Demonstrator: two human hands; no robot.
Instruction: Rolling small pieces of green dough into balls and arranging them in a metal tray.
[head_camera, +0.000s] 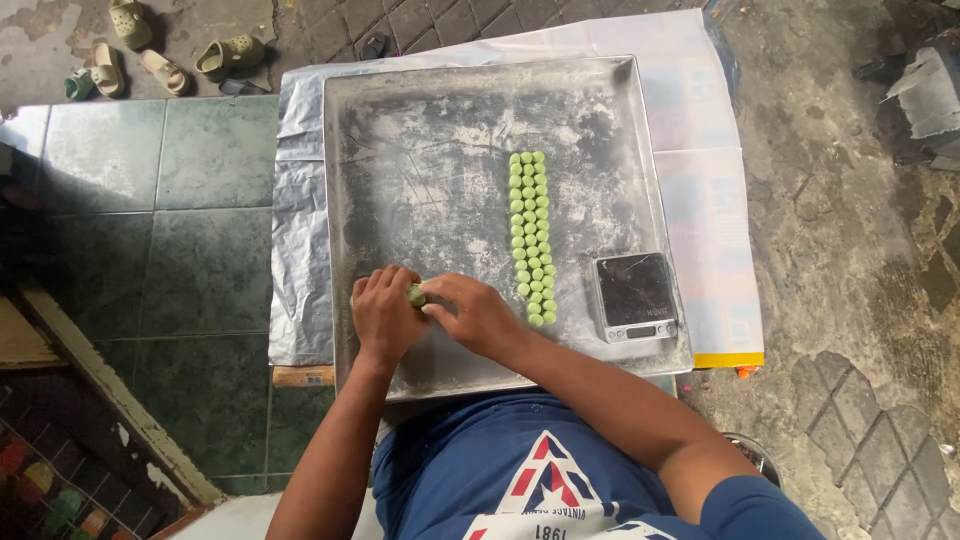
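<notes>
We are pinching a green dough piece (416, 295) between left hand (385, 315) and right hand (473, 315), both closing on it, over the floured tray (420, 150), dough balls (532, 238) lining up beside, scale (635, 296) sitting right.

The big square tray (420, 150) is dull grey metal, matt under a smeared dusting of white flour. At its three o'clock side, rows of small green dough balls (531, 235) look smooth and soft, faintly satiny. At five o'clock, the kitchen scale (634, 296) has a dark glossy top plate and silvery plastic body. Under the tray lies crinkled, shiny silver foil (300, 240) at nine o'clock and smooth white paper sheets (705, 200) at three o'clock. Beyond nine o'clock are glazed green floor tiles (160, 200); beyond three o'clock, rough grey concrete (850, 250).
</notes>
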